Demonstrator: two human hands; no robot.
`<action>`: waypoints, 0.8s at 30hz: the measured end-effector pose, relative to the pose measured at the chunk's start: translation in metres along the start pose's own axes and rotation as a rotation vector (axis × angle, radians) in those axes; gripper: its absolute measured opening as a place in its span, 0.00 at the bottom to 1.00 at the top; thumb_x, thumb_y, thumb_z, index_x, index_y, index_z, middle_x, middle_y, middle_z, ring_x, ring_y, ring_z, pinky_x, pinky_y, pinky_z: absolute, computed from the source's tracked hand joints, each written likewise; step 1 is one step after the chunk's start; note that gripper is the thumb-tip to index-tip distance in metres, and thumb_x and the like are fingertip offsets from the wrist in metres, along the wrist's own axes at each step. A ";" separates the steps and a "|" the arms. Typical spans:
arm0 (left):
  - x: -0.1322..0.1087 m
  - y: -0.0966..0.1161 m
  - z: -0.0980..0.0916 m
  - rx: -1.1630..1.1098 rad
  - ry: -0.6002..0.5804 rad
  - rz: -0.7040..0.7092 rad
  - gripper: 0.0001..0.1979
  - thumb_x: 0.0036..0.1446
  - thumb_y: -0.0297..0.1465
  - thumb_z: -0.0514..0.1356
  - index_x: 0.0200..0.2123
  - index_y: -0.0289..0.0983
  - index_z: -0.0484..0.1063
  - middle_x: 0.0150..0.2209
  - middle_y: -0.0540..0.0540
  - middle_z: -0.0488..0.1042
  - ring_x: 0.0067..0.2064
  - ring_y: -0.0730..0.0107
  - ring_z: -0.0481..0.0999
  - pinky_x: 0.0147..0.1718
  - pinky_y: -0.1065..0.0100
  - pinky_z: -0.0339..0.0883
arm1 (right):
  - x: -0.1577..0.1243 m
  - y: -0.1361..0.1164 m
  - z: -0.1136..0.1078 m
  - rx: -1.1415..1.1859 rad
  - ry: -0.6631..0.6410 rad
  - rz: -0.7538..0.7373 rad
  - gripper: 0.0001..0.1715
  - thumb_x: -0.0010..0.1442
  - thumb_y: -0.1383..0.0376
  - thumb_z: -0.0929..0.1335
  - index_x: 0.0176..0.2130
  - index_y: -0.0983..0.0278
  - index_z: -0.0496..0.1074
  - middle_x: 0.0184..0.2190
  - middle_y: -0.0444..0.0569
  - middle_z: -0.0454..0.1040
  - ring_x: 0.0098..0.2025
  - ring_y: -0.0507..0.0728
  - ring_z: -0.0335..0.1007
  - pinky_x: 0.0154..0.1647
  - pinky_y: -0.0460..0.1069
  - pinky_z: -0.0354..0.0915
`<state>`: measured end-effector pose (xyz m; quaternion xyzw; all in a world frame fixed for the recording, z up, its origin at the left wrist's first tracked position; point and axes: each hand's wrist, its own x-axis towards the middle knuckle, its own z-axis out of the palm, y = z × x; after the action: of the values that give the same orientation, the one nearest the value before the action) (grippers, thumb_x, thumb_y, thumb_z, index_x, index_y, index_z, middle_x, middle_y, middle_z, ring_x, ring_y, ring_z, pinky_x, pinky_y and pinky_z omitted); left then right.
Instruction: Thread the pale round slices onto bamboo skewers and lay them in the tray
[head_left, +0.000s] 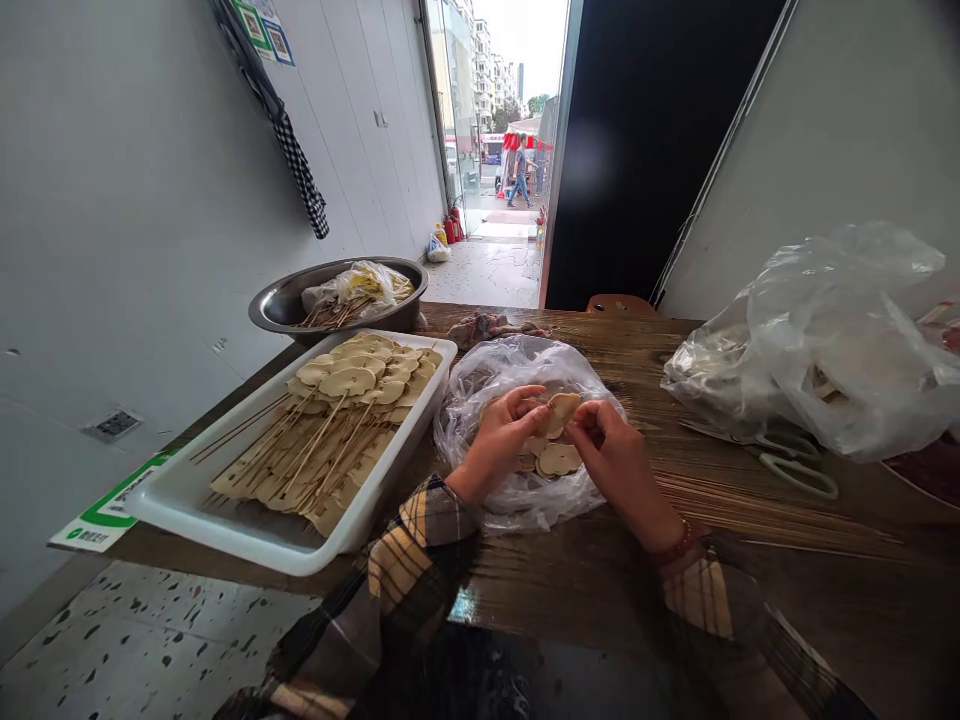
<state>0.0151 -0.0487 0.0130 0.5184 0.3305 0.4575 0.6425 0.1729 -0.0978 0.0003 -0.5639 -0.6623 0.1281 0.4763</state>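
Head view, single frame. Found left hand half-closed, thumb and fingertips pinched on the near-left edge of a tan slice. Found right hand likewise curled, fingertips gripping the slice's right edge. Noted no other thing visibly held; cannot tell whether a thin stick sits between the fingers, as it would be too small to see.

Located the slice between both hands, lifted just above the open clear bag at mid-table. Counted a few more loose slices in that bag, directly under the hands.

Logged to the left: white tray touching the bag's edge and filled with skewered slices, with a metal basin behind it. Logged to the right: bare skewers flat on the wooden table, white-handled scissors and a large crumpled bag further out.

Judged step in hand: one slice picked out and being positioned between the fingertips. Judged need for any further handling — a steady two-sided pinch, since the slice looks thin and pliable, and one hand freed before reaching for the skewers lying well apart on the right.
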 end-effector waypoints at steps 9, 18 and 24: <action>0.002 0.002 -0.009 -0.003 0.059 -0.043 0.19 0.48 0.45 0.68 0.29 0.34 0.71 0.24 0.52 0.68 0.24 0.78 0.64 0.24 0.73 0.58 | -0.001 0.003 -0.004 -0.062 -0.054 -0.083 0.06 0.64 0.61 0.66 0.40 0.60 0.72 0.35 0.47 0.78 0.35 0.57 0.74 0.37 0.51 0.66; 0.002 -0.002 -0.005 0.098 0.050 -0.007 0.18 0.49 0.44 0.66 0.28 0.34 0.71 0.24 0.51 0.68 0.25 0.77 0.63 0.24 0.73 0.56 | 0.001 0.003 -0.006 -0.105 -0.026 -0.159 0.10 0.65 0.62 0.65 0.37 0.61 0.76 0.34 0.48 0.78 0.38 0.58 0.74 0.39 0.51 0.65; 0.001 -0.001 -0.001 0.297 -0.017 0.054 0.18 0.51 0.44 0.65 0.29 0.33 0.74 0.24 0.50 0.67 0.26 0.76 0.62 0.25 0.72 0.55 | 0.002 0.005 -0.007 -0.111 -0.017 -0.138 0.10 0.65 0.61 0.66 0.36 0.60 0.76 0.34 0.48 0.78 0.37 0.58 0.74 0.39 0.52 0.66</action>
<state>0.0146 -0.0471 0.0122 0.6202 0.3750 0.4163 0.5490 0.1816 -0.0963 0.0010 -0.5416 -0.7095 0.0627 0.4464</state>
